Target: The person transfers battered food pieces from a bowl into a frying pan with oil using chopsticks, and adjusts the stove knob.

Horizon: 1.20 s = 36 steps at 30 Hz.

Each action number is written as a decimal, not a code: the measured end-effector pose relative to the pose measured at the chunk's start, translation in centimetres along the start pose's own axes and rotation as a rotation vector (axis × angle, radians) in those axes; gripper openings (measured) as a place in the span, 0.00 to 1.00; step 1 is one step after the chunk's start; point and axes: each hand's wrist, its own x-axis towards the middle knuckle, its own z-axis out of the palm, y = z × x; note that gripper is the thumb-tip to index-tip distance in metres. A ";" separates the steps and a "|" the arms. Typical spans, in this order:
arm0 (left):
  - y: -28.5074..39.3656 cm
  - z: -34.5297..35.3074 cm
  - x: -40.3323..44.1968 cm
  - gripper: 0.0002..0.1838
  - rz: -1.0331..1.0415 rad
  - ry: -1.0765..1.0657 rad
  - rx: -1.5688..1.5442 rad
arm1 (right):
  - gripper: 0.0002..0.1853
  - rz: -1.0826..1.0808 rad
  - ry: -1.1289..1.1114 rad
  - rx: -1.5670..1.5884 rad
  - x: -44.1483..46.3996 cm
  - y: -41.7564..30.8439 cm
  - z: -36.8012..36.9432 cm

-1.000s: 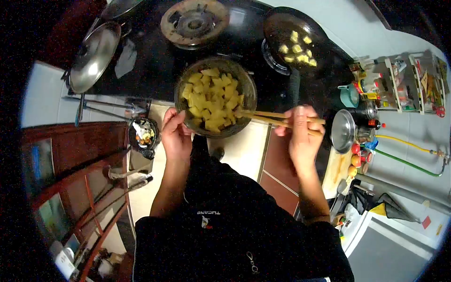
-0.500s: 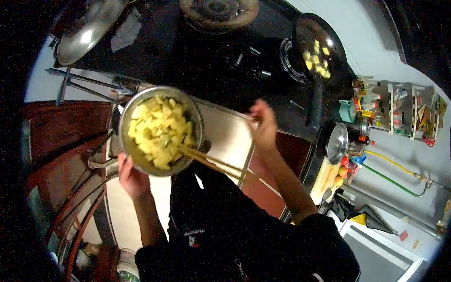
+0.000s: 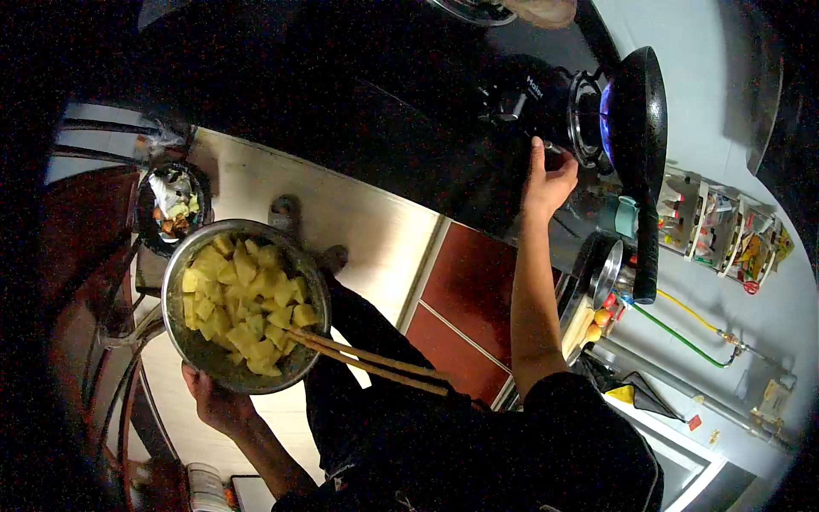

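A metal bowl (image 3: 317, 264) full of chopped yellow pieces (image 3: 243, 294), which look like potato, is held by my left hand (image 3: 220, 403) at its lower rim. A pair of wooden chopsticks (image 3: 375, 363) leans out of the bowl to the right. My right hand (image 3: 548, 183) is at the front of the black gas stove, thumb and fingers closed around a control knob (image 3: 551, 148). Blue flame (image 3: 606, 124) burns at the burner (image 3: 585, 119) beside it. Above the flame a black frying pan (image 3: 641, 119) appears tilted edge-on, its inside hidden.
The pan's handle (image 3: 647, 256) juts toward me. On the right are condiment racks (image 3: 725, 230), a teal container (image 3: 627, 216), a steel dish (image 3: 607, 271) and a cutting board (image 3: 577, 328). A waste bin (image 3: 175, 209) stands on the floor at left.
My right hand has moved up to the stove knob, and blue flame now shows under the pan. The view has shifted; the bowl sits lower and further left.
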 end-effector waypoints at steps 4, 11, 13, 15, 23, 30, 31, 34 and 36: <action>-0.1 -2.6 0.5 0.19 -0.006 -0.061 0.028 | 0.22 0.036 0.009 0.002 0.5 -0.5 0.1; 0.8 -0.8 0.7 0.13 0.009 0.071 0.037 | 0.28 0.115 -0.044 0.251 0.6 2.6 1.0; 1.0 -0.6 0.9 0.13 0.004 0.065 0.042 | 0.28 0.141 -0.073 0.273 0.7 2.6 0.9; 1.0 -0.7 1.0 0.14 -0.004 0.052 0.037 | 0.28 0.157 -0.102 0.294 0.7 2.7 0.7; 1.1 0.1 1.2 0.14 -0.009 0.069 0.034 | 0.28 0.112 -0.119 0.345 0.9 2.8 0.4; 1.0 0.3 1.4 0.15 -0.013 0.022 0.022 | 0.27 0.090 -0.107 0.379 0.8 3.2 0.6; 1.0 0.4 1.4 0.15 -0.012 0.026 0.019 | 0.27 0.085 -0.109 0.370 0.8 3.0 0.5; 1.1 0.5 1.4 0.16 -0.015 0.010 0.019 | 0.26 0.080 -0.117 0.350 0.7 1.9 0.0; 1.2 0.4 1.4 0.16 -0.013 0.010 0.012 | 0.26 0.082 -0.124 0.346 0.7 1.3 -0.2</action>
